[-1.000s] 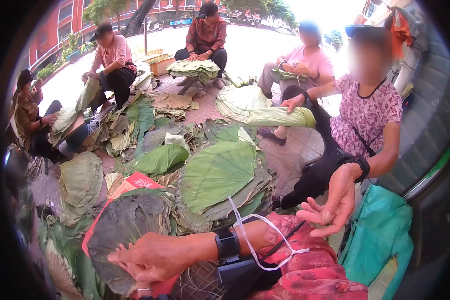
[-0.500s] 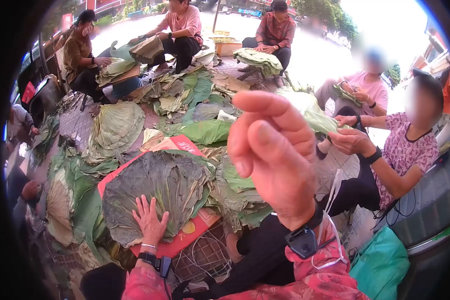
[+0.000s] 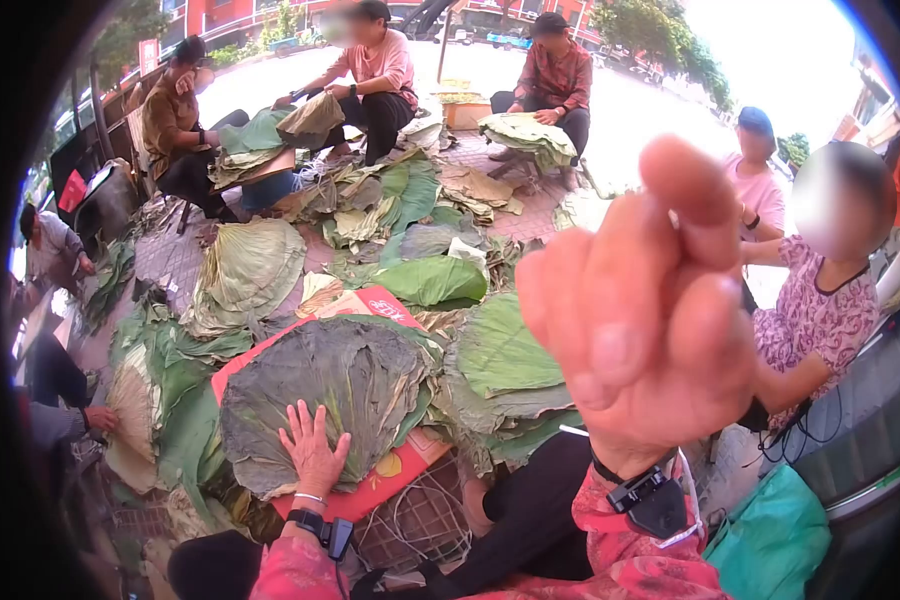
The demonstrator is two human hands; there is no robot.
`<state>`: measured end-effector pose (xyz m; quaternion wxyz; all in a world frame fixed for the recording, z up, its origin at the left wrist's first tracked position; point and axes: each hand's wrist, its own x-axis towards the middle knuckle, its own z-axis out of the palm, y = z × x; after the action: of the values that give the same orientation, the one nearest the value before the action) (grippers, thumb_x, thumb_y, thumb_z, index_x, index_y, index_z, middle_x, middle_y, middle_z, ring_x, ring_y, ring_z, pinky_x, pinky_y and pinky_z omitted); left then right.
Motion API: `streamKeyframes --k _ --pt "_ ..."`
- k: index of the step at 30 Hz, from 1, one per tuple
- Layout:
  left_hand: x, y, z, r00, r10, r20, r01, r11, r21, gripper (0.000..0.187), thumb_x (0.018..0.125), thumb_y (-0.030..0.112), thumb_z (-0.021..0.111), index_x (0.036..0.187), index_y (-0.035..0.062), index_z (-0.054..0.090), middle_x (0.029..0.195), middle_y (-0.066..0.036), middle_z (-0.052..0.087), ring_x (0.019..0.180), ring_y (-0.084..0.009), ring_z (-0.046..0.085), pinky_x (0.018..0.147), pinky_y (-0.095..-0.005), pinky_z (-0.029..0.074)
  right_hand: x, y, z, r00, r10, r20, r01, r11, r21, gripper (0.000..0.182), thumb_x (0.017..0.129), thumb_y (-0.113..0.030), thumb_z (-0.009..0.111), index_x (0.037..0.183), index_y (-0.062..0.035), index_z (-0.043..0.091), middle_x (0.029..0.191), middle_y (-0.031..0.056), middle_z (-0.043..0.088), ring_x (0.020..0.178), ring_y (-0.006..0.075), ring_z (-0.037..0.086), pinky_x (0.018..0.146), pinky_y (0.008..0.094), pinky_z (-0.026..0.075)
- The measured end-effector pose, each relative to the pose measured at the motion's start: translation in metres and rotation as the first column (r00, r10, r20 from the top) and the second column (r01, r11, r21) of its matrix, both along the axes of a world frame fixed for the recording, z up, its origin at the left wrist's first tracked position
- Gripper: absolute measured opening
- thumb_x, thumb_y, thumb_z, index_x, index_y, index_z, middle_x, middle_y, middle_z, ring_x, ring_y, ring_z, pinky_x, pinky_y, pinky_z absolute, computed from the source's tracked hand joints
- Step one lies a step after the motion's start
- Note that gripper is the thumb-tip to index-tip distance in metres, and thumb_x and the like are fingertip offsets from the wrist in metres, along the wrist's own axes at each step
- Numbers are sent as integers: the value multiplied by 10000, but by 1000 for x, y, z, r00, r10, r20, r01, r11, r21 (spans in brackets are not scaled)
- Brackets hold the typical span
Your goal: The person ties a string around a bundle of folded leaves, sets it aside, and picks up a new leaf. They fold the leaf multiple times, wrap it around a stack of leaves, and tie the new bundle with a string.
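Observation:
My left hand point(image 3: 313, 448) lies flat, fingers spread, on a large dark dried leaf point(image 3: 305, 375). More leaf edges show under it, and the pile rests on a red cardboard sheet point(image 3: 395, 477). Raised close to the camera is my right hand point(image 3: 645, 310), its fingers curled in and the index finger pointing up toward the lens. I see nothing held in it. Behind and left of that hand, a green leaf point(image 3: 505, 345) tops another pile of leaves. A white strap hangs by my right wrist.
Leaf heaps cover the paving, among them a pale fan-shaped leaf point(image 3: 250, 265) and green leaves point(image 3: 185, 400) at left. A wire crate point(image 3: 420, 520) stands beneath the cardboard. Several people sit around, one at right in a patterned shirt point(image 3: 820, 300). A green bag point(image 3: 775, 525) lies lower right.
My right hand has moved right and nearer the camera, its index finger now pointing up. The view has shifted slightly. My left hand stays flat on the dark leaf.

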<state>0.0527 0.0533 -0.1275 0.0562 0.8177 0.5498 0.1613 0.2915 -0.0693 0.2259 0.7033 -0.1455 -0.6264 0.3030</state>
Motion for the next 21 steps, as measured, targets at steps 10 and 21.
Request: streamKeyframes --k 10,21 --pt "0 -2 6 1000 5 8 -5 1000 -26 674 737 389 632 1297 82 417 1455 -186 207 1365 -354 122 1049 -581 96 -28 18 -129 888 161 430 132 808 -574 231 854 -105 599 1062 -6 580 725 -17 571 668 27 505 592 191 410" --pt "-3 -2 4 999 -3 41 6 998 -69 677 759 406 616 1313 83 397 1462 -169 204 1368 -348 114 1045 -584 96 -44 19 -264 575 366 732 269 760 -592 237 758 -146 564 940 1 594 708 116 617 657 235 591 613 361 451"
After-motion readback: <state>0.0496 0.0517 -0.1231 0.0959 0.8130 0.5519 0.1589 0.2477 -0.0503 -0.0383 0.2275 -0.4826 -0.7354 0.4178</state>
